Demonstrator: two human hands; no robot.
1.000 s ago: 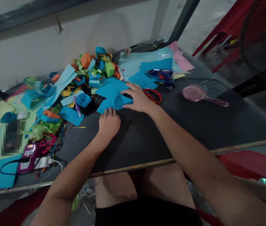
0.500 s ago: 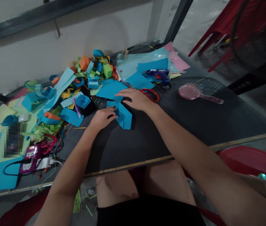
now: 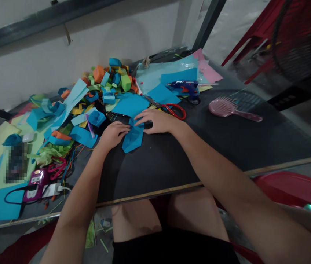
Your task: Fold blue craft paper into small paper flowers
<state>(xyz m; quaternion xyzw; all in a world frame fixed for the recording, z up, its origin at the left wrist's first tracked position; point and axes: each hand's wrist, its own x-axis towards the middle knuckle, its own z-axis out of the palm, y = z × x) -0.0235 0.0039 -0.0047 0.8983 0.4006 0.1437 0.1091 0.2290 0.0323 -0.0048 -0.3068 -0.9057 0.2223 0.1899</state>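
Observation:
A folded piece of blue paper (image 3: 132,141) lies on the dark tabletop between my hands, narrowing at its far end. At its upper left edge, my left hand (image 3: 114,135) has its fingers drawn together and closed on the paper. From the other side my right hand (image 3: 157,121) grips the paper's upper right part, with its index finger over the top and its thumb by the right edge. The fingertips hide some of the far folds. Red-handled scissors (image 3: 174,110) lie just beyond my right hand.
Behind lie flat blue sheets (image 3: 130,104), a blue glue gun (image 3: 187,88) and a heap of small coloured paper boxes (image 3: 99,75). A pink hairbrush (image 3: 224,107) is on the right. A purple device with a cable (image 3: 36,183) sits at the left, and a fan (image 3: 301,40) stands beyond the table.
The blue paper has turned so that its near end points down and left instead of right. My left hand has shifted slightly left; more of the scissors shows.

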